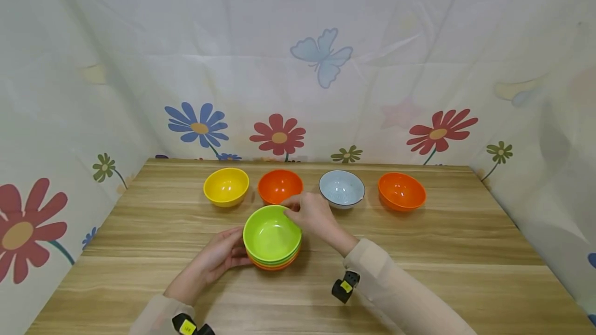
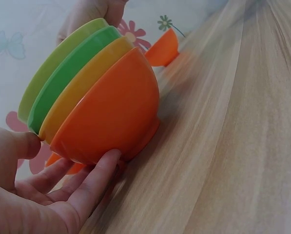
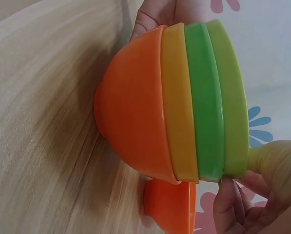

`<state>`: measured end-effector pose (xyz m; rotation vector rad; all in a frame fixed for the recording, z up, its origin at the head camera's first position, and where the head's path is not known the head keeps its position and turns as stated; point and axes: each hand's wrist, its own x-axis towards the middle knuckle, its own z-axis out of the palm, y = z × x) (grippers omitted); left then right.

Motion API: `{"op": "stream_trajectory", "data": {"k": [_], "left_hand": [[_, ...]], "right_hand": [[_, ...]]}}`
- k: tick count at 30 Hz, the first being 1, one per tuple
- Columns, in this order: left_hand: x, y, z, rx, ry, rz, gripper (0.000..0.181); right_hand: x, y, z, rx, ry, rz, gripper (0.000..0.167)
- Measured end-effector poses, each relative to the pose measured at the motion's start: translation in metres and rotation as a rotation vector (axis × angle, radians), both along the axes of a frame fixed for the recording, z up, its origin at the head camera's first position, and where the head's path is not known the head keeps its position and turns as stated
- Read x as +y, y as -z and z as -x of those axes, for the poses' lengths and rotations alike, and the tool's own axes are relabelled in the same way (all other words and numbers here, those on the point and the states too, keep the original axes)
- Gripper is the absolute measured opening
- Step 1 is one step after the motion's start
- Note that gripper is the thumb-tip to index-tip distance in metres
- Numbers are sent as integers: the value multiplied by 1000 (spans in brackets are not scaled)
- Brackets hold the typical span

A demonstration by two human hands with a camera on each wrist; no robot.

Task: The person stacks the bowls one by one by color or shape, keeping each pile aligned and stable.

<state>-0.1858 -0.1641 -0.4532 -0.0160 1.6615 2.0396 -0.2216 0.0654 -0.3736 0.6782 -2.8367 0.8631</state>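
Nested bowls form a stack near the middle of the table. On top is a lime-green bowl (image 1: 271, 232), over a darker green bowl (image 3: 206, 107), a yellow-orange bowl (image 3: 178, 107) and an orange bowl (image 3: 135, 107) at the bottom. My left hand (image 1: 220, 256) holds the stack from its left side, thumb near the rims and fingers around the orange bowl's lower side in the left wrist view. At the far right of the rim, my right hand (image 1: 313, 215) pinches the lime-green bowl between thumb and fingers. That bowl still sits inside the green one.
Behind the stack stands a row of single bowls: a yellow bowl (image 1: 226, 188), an orange bowl (image 1: 280, 185), a light blue bowl (image 1: 342, 189) and another orange bowl (image 1: 402, 191). A flower-printed curtain (image 1: 261, 81) encloses the wooden table (image 1: 447, 268) at the back and sides.
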Motion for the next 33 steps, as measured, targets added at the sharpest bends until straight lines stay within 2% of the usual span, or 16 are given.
{"op": "stream_trajectory", "data": {"k": [6,26,33], "left_hand": [[1,0,-1,-1,5,1,56],[0,-1,-1,-1,12,0,56],[0,-1,-1,1,12,5,57]], "right_hand": [[-1,2,1,-17,23,-15,15],[-4,7,0,66,72,-9,10],[-6,8,-1,31,97,17,12]]}}
